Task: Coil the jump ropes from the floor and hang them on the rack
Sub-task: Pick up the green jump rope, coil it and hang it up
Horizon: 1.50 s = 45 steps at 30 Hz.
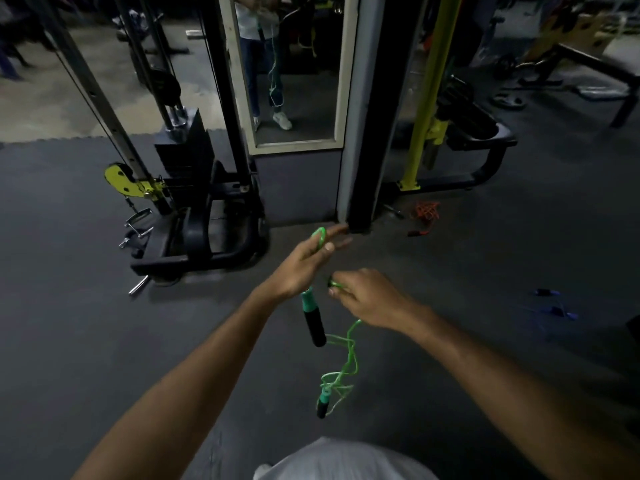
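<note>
— Biggest things first?
— Dark rubber floor (86,341) all round. Standing on it ahead-left, a black cable machine (194,209) with a yellow pulley plate. Straight ahead, a dark pillar (363,133), with a framed mirror (298,81) just to its left reflecting legs and a hanging green cord. Further right, a bench machine with a yellow post (433,98).
— And the hands?
— Both raised before the pillar's foot, near each other, not touching. Left hand (301,268): index and middle fingers stretched forward, thumb pressed onto the green jump rope (346,362), a loop of cord showing above those fingers. Right hand (370,299): just to the right and lower, fingertips pinching the same cord.
— Rest of that rope?
— Off the floor, hanging. Below the left palm, one black-and-green handle (313,322), dangling nearly upright. From under the right hand, cord dropping in a loose tangle to the second handle (323,405), lowest of all.
— Other ropes?
— Orange jump rope (426,214), bunched on the floor just right of the pillar's foot. Blue jump rope (554,306), blurred, on the floor well off to the right.
— Anything in the way?
— Pillar's foot straight beyond the left fingertips; cable machine's base off to their left.
</note>
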Motion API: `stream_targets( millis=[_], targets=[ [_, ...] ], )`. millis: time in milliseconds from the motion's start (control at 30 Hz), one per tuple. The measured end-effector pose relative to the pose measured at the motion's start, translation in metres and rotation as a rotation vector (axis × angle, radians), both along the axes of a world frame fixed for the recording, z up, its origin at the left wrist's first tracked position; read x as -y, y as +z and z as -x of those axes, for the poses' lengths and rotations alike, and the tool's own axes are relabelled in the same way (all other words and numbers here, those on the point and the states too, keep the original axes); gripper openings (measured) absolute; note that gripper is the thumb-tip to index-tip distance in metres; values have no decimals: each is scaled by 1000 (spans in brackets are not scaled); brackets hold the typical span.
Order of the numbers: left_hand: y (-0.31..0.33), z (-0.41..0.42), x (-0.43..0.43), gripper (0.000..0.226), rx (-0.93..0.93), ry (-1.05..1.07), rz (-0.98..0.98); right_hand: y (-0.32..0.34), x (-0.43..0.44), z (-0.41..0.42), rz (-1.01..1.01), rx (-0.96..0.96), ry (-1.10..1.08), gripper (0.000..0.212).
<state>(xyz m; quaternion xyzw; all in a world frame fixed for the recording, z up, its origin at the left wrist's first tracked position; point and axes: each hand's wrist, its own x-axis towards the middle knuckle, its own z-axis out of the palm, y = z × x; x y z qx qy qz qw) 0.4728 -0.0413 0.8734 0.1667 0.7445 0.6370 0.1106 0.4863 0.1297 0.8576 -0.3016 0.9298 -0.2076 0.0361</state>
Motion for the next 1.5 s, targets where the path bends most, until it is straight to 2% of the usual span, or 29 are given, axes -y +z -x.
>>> stream_targets(
  millis=[67,200,267,333,400,467,500,533,600,667,700,733,800,900,967,1033,1100,1233,1267,1367,1400,1500],
  targets=[
    [-12,-8,2,30,-4,-30,109,26,-5,5,39,-24,-40,15],
    [-13,-23,4,34,-10,-81,212,76,-26,25,79,-29,8,9],
    [-1,-26,-1,32,13,-109,146,88,-31,37,62,-74,52,12],
    [14,-24,-6,32,92,-123,-14,83,-33,49,183,-106,17,10],
    [24,-19,-8,31,167,-135,-194,58,-32,54,465,42,-57,11],
    [31,-13,-11,31,217,-120,-333,27,-22,47,747,355,-144,19],
    [33,-10,-12,31,239,-96,-400,11,-16,41,808,491,-216,20],
    [36,-7,-14,31,259,-61,-470,-5,-11,34,785,566,-305,26],
    [45,-1,-18,33,273,34,-609,-38,-8,19,635,572,-410,40],
    [56,8,-17,33,255,130,-710,-65,-15,5,521,583,-391,42],
    [59,14,-13,32,217,165,-696,-72,-20,1,475,586,-382,39],
    [61,20,-9,30,164,187,-619,-70,-23,-4,422,563,-366,35],
    [55,29,-4,29,36,164,-344,-57,-25,-6,291,481,-282,28],
    [36,30,-6,50,-17,111,-34,-24,-22,0,34,216,-104,18],
    [19,27,-7,43,-89,61,146,0,-21,4,23,67,-10,20],
    [5,18,-7,30,-94,27,242,25,-24,11,69,-67,-8,20],
    [-2,2,-8,25,-7,23,183,50,-31,25,98,-177,1,17],
    [7,-19,-18,35,162,15,-44,74,-44,51,9,-253,1,15],
    [11,-19,-20,35,176,24,-86,69,-44,56,8,-218,-19,15],
    [25,-10,-24,33,187,90,-238,40,-41,60,242,77,-123,14],
    [29,-7,-23,33,182,94,-287,24,-41,59,257,147,-160,13],
    [33,-2,-21,30,179,108,-409,-17,-45,46,80,282,-231,19]
  ],
)
